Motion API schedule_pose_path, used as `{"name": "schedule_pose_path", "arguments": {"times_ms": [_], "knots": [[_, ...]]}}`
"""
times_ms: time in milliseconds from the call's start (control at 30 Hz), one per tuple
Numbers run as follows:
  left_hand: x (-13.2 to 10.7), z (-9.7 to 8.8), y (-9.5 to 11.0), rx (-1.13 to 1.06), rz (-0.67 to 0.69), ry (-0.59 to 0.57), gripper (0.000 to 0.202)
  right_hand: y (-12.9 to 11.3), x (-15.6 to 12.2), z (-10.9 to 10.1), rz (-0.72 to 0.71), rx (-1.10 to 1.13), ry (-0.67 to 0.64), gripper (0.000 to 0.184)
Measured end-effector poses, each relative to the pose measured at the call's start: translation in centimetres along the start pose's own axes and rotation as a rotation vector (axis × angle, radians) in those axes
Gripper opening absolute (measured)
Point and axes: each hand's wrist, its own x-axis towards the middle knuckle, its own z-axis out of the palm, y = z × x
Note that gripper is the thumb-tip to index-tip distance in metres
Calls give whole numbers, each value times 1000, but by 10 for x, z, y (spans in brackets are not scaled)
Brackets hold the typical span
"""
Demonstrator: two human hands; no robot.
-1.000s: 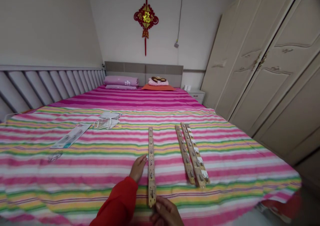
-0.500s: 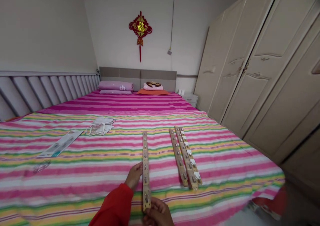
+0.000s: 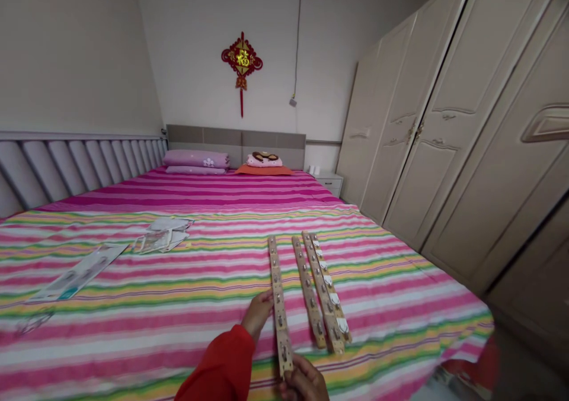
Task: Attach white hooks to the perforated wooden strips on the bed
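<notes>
A long, narrow wood-coloured hook strip (image 3: 278,297) with a row of small metal pieces lies lengthwise over the striped bedspread. My left hand (image 3: 258,314), in a red sleeve, grips its left edge near the middle. At the near end, my right hand (image 3: 305,379) pinches the strip between thumb and fingers. To the right lie more such strips side by side: a shorter-looking one (image 3: 308,291), one beside it (image 3: 323,294), and one with white pieces (image 3: 341,315) along it. The exact kind of the metal pieces is too small to tell.
The strips rest on a bed with a striped bedspread (image 3: 186,312). At left lie a flat clear package (image 3: 82,272), crumpled plastic packaging (image 3: 162,236) and a small clear wrapper (image 3: 36,320). Pillows (image 3: 195,159) sit by the headboard; a wardrobe (image 3: 444,134) stands right.
Both hands have moved the held strip to the right, nearer the other strips, and it now slants slightly. The camera view has turned a little to the right.
</notes>
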Motion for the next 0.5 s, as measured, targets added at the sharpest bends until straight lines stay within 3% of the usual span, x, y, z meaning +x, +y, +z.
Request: {"name": "schedule_pose_path", "arguments": {"times_ms": [233, 500], "knots": [[14, 31, 3, 12, -10, -41, 34, -19, 9, -14, -27, 11, 45, 42], [20, 43, -4, 19, 32, -23, 34, -19, 13, -22, -35, 31, 45, 44]]}}
